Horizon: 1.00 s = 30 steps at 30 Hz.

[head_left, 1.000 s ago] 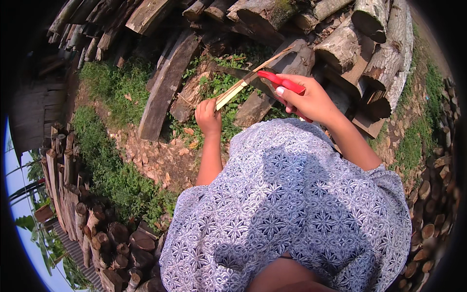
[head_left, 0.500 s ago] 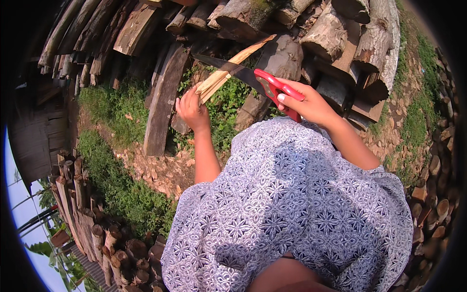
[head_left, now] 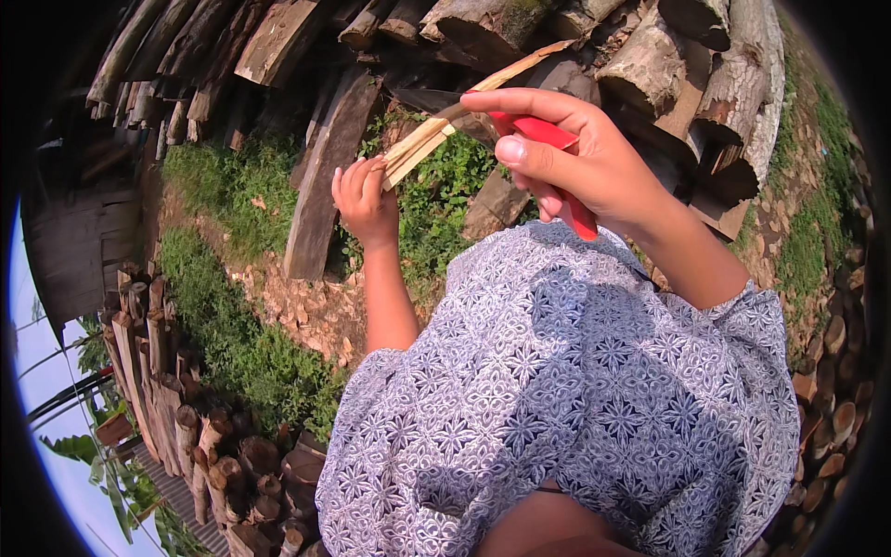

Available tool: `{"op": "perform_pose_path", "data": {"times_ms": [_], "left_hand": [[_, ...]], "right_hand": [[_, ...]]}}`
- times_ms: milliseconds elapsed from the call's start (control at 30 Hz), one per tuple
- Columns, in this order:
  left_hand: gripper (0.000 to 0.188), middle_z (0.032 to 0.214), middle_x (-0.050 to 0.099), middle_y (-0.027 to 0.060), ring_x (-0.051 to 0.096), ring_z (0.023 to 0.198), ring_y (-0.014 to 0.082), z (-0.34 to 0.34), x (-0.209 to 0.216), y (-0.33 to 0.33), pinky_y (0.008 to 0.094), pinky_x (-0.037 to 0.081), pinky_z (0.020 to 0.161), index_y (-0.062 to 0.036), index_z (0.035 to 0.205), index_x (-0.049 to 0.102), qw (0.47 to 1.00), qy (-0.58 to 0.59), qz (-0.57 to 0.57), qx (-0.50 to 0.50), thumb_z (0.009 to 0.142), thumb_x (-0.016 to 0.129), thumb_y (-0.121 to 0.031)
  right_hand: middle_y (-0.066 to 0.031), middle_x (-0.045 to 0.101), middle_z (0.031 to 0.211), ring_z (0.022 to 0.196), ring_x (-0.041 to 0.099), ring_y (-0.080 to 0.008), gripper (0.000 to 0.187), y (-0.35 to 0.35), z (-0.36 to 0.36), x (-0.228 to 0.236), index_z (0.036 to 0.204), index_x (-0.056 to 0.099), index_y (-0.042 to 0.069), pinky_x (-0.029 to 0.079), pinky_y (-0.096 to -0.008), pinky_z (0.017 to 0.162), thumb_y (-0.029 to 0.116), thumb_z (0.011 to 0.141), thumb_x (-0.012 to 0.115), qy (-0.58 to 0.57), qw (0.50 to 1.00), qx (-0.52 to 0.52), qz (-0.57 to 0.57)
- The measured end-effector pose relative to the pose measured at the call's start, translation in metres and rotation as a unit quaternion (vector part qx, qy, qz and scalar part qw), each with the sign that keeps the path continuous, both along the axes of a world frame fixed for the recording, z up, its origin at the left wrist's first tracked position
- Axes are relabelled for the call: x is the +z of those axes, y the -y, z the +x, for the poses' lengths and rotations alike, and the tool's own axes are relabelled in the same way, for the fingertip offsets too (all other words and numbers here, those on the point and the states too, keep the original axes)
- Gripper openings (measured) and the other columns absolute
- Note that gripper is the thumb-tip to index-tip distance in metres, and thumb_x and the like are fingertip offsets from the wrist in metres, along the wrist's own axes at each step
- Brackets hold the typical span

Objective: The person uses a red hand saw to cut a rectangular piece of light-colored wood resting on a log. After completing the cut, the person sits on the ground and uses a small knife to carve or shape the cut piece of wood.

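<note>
My left hand (head_left: pixel 368 206) is closed around the near end of a split wood stick (head_left: pixel 422 144), long and pale, with a split or second strip along its near part. The stick slants up and away to the right, toward the log pile. My right hand (head_left: pixel 603 162) is around the red handle of a handsaw (head_left: pixel 538 130), its index finger stretched forward and its thumb raised off the handle. Those fingers hide much of the handle. The dark saw blade (head_left: pixel 432 97) points left and lies across the stick, which partly hides it.
Stacked logs (head_left: pixel 645 74) rise just beyond my hands. A dark plank (head_left: pixel 325 186) leans beside my left hand, over green weeds (head_left: pixel 441 190) and wood chips (head_left: pixel 316 311). More cut wood (head_left: pixel 223 469) is stacked at the lower left, and a further pile (head_left: pixel 826 418) stands along the right.
My right hand has come up and nearer; its index finger and thumb have lifted from the saw handle. The view has shifted slightly. My left hand keeps its hold on the stick.
</note>
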State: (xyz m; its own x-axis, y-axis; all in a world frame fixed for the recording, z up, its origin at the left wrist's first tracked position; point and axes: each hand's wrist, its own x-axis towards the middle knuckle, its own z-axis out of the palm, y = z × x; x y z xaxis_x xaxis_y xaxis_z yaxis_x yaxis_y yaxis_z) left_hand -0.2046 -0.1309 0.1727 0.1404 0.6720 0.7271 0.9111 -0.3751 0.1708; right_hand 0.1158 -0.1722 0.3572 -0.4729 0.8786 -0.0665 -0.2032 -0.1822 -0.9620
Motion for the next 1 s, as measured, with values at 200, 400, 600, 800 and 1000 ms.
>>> {"op": "perform_pose_path", "data": {"times_ms": [200, 400, 600, 800, 1000], "left_hand": [[0.032, 0.109, 0.074, 0.0077, 0.069, 0.107, 0.0299, 0.003, -0.011, 0.006, 0.046, 0.052, 0.1, -0.0073, 0.103, 0.07, 0.992, 0.103, -0.069, -0.022, 0.073, 0.073, 0.003], [0.032, 0.111, 0.076, 0.0109, 0.074, 0.098, 0.0272, -0.012, -0.009, -0.015, 0.0335, 0.057, 0.084, -0.0061, 0.11, 0.072, 0.925, 0.241, -0.292, -0.039, 0.079, 0.078, -0.001], [0.038, 0.109, 0.077, 0.0111, 0.075, 0.101, 0.0293, -0.019, 0.045, 0.006, 0.0384, 0.06, 0.088, -0.0061, 0.108, 0.075, 0.993, 0.08, -0.057, -0.061, 0.073, 0.071, 0.009], [0.028, 0.101, 0.078, 0.0111, 0.075, 0.102, 0.0313, -0.009, 0.116, 0.018, 0.0432, 0.06, 0.092, -0.0052, 0.101, 0.078, 0.986, -0.024, 0.161, -0.039, 0.079, 0.068, 0.011], [0.016, 0.102, 0.079, 0.0096, 0.075, 0.101, 0.0299, -0.005, 0.154, 0.008, 0.0429, 0.06, 0.092, -0.0077, 0.099, 0.079, 0.975, -0.086, 0.202, -0.037, 0.084, 0.075, -0.001]], "right_hand": [[0.0011, 0.058, 0.09, 0.071, 0.062, -0.0047, 0.04, -0.039, -0.044, 0.027, 0.134, 0.057, 0.0, 0.057, -0.0225, 0.067, 0.027, 0.105, 0.061, -0.118, 0.992, 0.005, 0.054], [-0.0003, 0.061, 0.091, 0.071, 0.066, -0.0065, 0.024, -0.061, -0.043, 0.049, 0.12, 0.059, 0.007, 0.055, -0.0227, 0.066, 0.027, 0.107, 0.058, 0.083, 0.97, 0.128, 0.188], [-0.0033, 0.065, 0.09, 0.077, 0.065, -0.0111, 0.02, -0.027, 0.011, 0.034, 0.114, 0.063, 0.005, 0.052, -0.0257, 0.07, 0.009, 0.096, 0.07, 0.046, 0.961, 0.176, 0.208], [-0.0112, 0.07, 0.098, 0.088, 0.067, -0.0241, 0.019, 0.015, 0.092, 0.02, 0.1, 0.075, 0.004, 0.051, -0.0355, 0.079, -0.004, 0.084, 0.076, 0.104, 0.937, 0.213, 0.258], [-0.0112, 0.072, 0.1, 0.098, 0.068, -0.0288, 0.024, 0.022, 0.093, 0.023, 0.09, 0.079, 0.009, 0.05, -0.0442, 0.093, -0.01, 0.077, 0.07, 0.145, 0.933, 0.184, 0.274]]}}
